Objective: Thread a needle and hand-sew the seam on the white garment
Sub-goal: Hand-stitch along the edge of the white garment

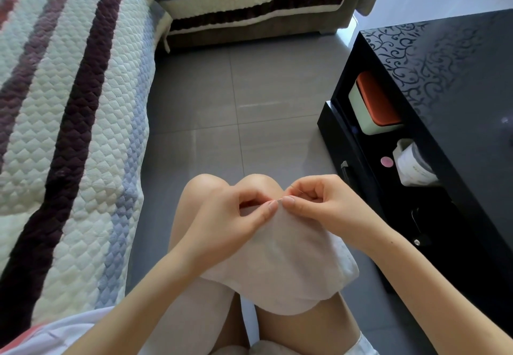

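One white garment, left hand pinching its edge (right hand pinches the needle).

The white garment lies draped over the person's bare knees, above the grey tiled floor. The black desk stands on this floor.

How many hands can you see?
2. The left hand pinches the top edge of the white garment; the right hand, right beside it, pinches the needle there. Nothing suggests another is hidden.

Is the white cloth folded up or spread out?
Spread out: the white garment drapes unfolded over the lap, left hand pinching its top edge.
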Motion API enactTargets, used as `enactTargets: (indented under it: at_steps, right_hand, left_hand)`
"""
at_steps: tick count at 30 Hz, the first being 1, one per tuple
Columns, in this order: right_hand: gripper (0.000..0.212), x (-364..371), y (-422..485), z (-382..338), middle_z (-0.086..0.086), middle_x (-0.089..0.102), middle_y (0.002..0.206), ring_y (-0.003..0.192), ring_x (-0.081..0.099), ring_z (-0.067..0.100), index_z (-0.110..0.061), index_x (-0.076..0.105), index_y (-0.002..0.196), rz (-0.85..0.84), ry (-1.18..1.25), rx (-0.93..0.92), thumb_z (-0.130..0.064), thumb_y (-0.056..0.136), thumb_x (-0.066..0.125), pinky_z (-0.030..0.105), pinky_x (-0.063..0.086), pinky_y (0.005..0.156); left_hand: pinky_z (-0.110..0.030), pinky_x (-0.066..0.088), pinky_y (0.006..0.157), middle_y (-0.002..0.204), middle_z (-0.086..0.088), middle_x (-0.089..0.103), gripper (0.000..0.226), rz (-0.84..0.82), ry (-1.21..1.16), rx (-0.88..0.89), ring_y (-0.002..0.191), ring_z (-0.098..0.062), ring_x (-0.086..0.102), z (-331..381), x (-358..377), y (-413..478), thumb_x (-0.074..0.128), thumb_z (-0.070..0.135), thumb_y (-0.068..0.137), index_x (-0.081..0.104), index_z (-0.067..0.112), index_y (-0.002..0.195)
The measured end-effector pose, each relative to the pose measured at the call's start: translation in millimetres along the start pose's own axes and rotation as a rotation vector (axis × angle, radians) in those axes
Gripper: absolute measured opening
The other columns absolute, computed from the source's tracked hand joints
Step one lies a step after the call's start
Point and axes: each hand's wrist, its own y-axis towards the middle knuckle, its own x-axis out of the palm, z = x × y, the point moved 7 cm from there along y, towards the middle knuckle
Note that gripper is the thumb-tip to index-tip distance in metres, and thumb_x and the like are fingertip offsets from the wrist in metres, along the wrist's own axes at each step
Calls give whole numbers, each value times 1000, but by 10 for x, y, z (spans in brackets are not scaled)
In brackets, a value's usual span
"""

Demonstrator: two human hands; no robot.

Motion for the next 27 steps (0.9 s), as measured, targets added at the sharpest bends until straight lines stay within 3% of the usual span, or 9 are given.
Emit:
enactTargets:
  at_steps: [3, 5, 7, 10, 13, 17, 27]
  right_hand:
    - [17, 45, -31, -3, 5, 67, 73, 72, 61, 13, -7, 70, 80, -105, 58, 71, -22, 87, 69, 35, 49, 71]
    - [15, 65, -55, -20, 6, 66, 71, 70, 60, 11, -7, 70, 80, -101, 42, 68, -19, 88, 68, 31, 47, 71]
    - [11, 76, -93, -53, 13, 68, 76, 72, 60, 13, -10, 70, 84, -39, 27, 19, -19, 89, 66, 30, 47, 71]
    - [14, 41, -206, -96, 6, 65, 71, 67, 58, 6, -15, 66, 95, 112, 100, -56, -25, 95, 57, 16, 42, 60]
    - [15, 43, -358, -116, 10, 60, 68, 60, 52, 20, -19, 60, 86, 211, 9, -133, -27, 89, 48, 31, 42, 56]
    - [13, 175, -477, -126, -15, 47, 52, 46, 41, 5, -17, 58, 74, 250, -223, -227, -16, 85, 51, 11, 29, 49]
    - [15, 160, -437, -198, -19, 50, 54, 46, 46, 3, -11, 64, 75, 311, -230, -262, -13, 85, 53, 6, 30, 49]
  left_hand:
    - [-4, 40, 62, 67, 25, 66, 11, -63, -134, -86, 68, 8, 62, -66, 27, -39, 69, 22, 86, 76, 18, 79]
    - [-7, 43, 63, 68, 21, 68, 10, -84, -202, -134, 70, 3, 65, -88, 39, -68, 68, 22, 86, 76, 21, 79]
    - [-8, 42, 61, 67, 18, 68, 13, -90, -247, -180, 67, 3, 64, -105, 51, -99, 67, 23, 86, 75, 23, 77]
    - [-10, 43, 63, 68, 13, 70, 15, -82, -296, -259, 67, 3, 63, -178, 62, -143, 66, 26, 86, 74, 23, 74]
    - [-15, 47, 68, 74, 11, 73, 14, -85, -291, -307, 73, -1, 67, -249, 63, -176, 66, 23, 88, 76, 21, 78]
    - [-19, 51, 71, 78, 6, 74, 19, -86, -333, -338, 77, -6, 69, -286, 65, -176, 65, 33, 83, 77, 18, 81]
    - [-20, 50, 69, 76, 6, 74, 15, -79, -322, -356, 74, -4, 67, -317, 74, -153, 65, 19, 90, 76, 17, 81]
